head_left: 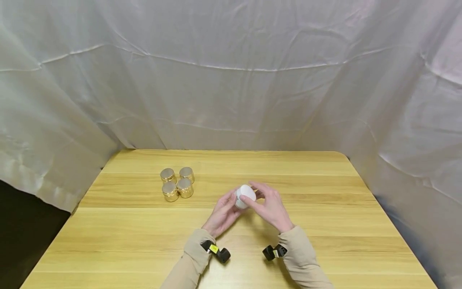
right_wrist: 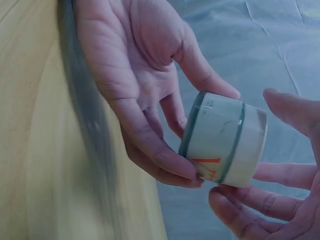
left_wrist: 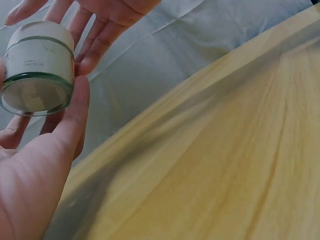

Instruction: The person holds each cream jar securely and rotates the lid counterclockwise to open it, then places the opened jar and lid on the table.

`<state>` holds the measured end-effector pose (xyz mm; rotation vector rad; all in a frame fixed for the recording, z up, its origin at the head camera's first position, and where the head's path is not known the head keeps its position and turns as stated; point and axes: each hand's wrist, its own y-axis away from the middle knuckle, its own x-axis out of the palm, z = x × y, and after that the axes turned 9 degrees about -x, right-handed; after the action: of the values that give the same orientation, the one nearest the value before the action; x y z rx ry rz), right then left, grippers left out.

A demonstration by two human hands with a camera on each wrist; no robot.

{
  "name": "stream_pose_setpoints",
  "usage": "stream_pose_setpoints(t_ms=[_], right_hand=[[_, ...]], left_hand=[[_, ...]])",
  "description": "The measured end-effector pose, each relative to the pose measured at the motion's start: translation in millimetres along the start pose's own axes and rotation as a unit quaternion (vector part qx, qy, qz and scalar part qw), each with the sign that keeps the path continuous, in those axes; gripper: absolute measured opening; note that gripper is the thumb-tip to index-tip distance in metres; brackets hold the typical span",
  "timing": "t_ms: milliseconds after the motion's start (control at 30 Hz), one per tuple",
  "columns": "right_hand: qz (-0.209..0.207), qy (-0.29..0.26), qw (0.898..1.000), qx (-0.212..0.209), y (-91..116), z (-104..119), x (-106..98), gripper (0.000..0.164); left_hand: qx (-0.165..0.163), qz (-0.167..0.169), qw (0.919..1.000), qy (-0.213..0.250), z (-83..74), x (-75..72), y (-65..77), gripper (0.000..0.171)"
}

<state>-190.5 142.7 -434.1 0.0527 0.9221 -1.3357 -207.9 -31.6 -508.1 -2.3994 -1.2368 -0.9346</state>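
Note:
My left hand (head_left: 223, 214) grips a small cosmetic cream jar (head_left: 241, 200) by its body, thumb on one side and fingers on the other. The jar has greenish clear glass edges, a pale body and a white lid (right_wrist: 249, 150); orange lettering shows in the right wrist view. It is tilted, its round glass base (left_wrist: 35, 95) facing the left wrist camera. My right hand (head_left: 268, 204) is spread around the lid. In the right wrist view its thumb (right_wrist: 292, 110) stands apart from the lid, while its fingers (right_wrist: 270, 200) are close under the lid's edge.
Several small jars with gold lids (head_left: 185, 184) stand grouped on the wooden table (head_left: 126, 233), left of my hands. A grey-white curtain (head_left: 231, 100) hangs behind the table and along its sides. A dark area (head_left: 29, 228) lies beyond the left edge.

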Motion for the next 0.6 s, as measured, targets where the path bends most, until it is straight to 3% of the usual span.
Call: stream_pose_setpoints(t_ms=[300, 600], right_hand=[[-0.003, 0.054, 0.998, 0.012, 2.7, -6.8, 5.7, 0.04], [-0.009, 0.047, 0.998, -0.039, 3.4, -7.0, 9.9, 0.033]], left_hand=[[-0.004, 0.017, 0.9998, 0.01, 0.4, -0.1, 0.9, 0.065], [-0.016, 0.054, 0.9983, 0.016, -2.3, 0.7, 0.2, 0.064]])
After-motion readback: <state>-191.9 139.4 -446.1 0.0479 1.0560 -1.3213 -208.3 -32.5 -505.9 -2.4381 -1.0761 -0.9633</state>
